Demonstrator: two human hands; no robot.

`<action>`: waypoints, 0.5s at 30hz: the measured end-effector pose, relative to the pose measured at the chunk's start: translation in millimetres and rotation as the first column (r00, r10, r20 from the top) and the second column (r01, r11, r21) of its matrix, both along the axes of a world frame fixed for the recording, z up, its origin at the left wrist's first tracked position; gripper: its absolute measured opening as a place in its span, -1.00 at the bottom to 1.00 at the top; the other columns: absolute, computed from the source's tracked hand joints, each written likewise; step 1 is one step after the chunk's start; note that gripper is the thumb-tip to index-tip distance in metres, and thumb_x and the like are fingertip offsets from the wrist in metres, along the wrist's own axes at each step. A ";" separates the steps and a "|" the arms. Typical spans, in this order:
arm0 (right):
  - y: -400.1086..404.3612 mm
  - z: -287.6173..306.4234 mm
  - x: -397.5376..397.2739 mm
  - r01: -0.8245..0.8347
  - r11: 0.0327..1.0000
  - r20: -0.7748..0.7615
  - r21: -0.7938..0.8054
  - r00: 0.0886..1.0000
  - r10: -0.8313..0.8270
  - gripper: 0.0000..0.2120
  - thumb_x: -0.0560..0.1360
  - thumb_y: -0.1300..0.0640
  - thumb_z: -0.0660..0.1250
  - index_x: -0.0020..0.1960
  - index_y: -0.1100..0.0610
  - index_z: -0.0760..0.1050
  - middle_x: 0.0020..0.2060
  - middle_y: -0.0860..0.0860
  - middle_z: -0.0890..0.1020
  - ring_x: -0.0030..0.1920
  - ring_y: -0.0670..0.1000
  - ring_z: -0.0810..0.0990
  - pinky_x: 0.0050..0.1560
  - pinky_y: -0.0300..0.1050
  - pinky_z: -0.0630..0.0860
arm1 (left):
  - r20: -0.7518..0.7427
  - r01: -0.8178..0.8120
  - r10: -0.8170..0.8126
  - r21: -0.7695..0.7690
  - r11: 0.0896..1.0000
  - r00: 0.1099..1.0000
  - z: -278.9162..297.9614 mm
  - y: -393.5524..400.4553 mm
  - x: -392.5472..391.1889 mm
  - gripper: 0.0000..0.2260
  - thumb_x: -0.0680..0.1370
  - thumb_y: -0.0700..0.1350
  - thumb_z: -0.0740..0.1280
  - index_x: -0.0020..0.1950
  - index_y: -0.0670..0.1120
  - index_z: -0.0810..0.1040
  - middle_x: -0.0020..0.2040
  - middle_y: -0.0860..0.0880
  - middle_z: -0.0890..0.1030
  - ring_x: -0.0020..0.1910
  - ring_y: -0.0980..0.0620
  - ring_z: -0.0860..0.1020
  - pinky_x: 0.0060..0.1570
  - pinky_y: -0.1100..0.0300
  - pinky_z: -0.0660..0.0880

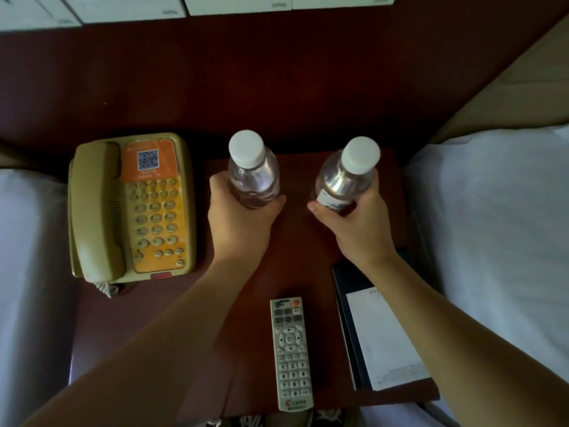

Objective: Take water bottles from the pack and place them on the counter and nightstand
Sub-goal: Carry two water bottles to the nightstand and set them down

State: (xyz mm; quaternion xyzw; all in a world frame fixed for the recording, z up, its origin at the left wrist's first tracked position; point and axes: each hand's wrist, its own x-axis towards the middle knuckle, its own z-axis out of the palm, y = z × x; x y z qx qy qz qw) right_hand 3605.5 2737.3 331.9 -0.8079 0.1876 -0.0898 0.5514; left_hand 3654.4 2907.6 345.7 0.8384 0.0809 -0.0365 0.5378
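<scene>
Beds flank the scene, white bedding on the left and on the right, with the dark wooden tabletop of the nightstand between them. On it sit a beige telephone at the left, a notepad folder at the near right and a remote control in the near middle. Both water bottles are over the far part of the tabletop, upright or nearly so. The left hand wraps the body of the left bottle; the right hand curls round the labelled right bottle, which leans slightly left. Whether their bases touch the wood cannot be told. To finish well, I judge each bottle should be levelled and set flat, well apart from the telephone, before the fingers loosen.
</scene>
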 end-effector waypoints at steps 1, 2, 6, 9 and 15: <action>-0.9 0.3 0.0 -0.003 1.000 -0.002 -0.007 1.000 0.003 -0.23 0.35 0.11 0.60 0.44 0.16 0.30 0.24 -0.03 0.59 0.22 -0.14 0.58 0.16 -0.39 0.49 | -0.022 0.033 -0.033 -0.015 0.999 0.999 -1.2 3.9 4.1 -0.46 0.32 -0.11 0.63 0.11 0.16 0.38 0.02 0.20 0.59 0.04 0.30 0.59 0.10 0.20 0.58; -1.9 1.4 0.1 -0.009 1.000 -0.006 -0.014 1.000 0.009 -0.23 0.35 0.11 0.60 0.44 0.16 0.29 0.24 -0.04 0.58 0.22 -0.16 0.57 0.15 -0.41 0.48 | -0.041 0.085 -0.086 -0.036 0.996 0.995 -2.1 8.5 9.4 -0.47 0.33 -0.14 0.62 0.11 0.18 0.41 0.03 0.19 0.62 0.04 0.29 0.61 0.09 0.22 0.58; -10.3 3.0 7.4 -0.035 0.999 -0.023 -0.035 0.999 0.034 -0.22 0.35 0.13 0.60 0.45 0.13 0.28 0.21 -0.10 0.56 0.14 -0.27 0.56 0.12 -0.51 0.43 | -0.086 0.364 -0.361 0.016 0.931 0.929 -8.0 21.2 39.2 -0.45 0.36 -0.17 0.60 0.30 -0.06 0.51 0.13 0.05 0.68 0.09 0.22 0.63 0.08 0.36 0.55; -19.1 0.1 17.1 -0.061 0.996 -0.059 -0.063 0.997 0.057 -0.29 0.35 0.11 0.59 0.40 0.13 0.33 0.15 -0.13 0.58 0.09 -0.26 0.56 0.05 -0.55 0.42 | -0.114 0.453 -0.444 0.061 0.890 0.889 -10.1 17.2 58.0 -0.45 0.31 -0.14 0.61 0.27 -0.09 0.55 0.10 0.06 0.69 0.06 0.21 0.64 0.06 0.32 0.57; -30.3 -6.2 45.0 -0.071 0.996 -0.094 -0.057 0.993 0.065 -0.36 0.34 0.16 0.60 0.32 0.10 0.40 0.05 -0.17 0.59 0.02 -0.28 0.58 -0.04 -0.55 0.44 | -0.125 0.480 -0.477 -0.013 0.877 0.870 -7.7 -7.8 81.0 -0.45 0.29 -0.36 0.58 0.23 -0.14 0.51 -0.04 0.15 0.64 -0.13 0.40 0.61 -0.13 0.47 0.53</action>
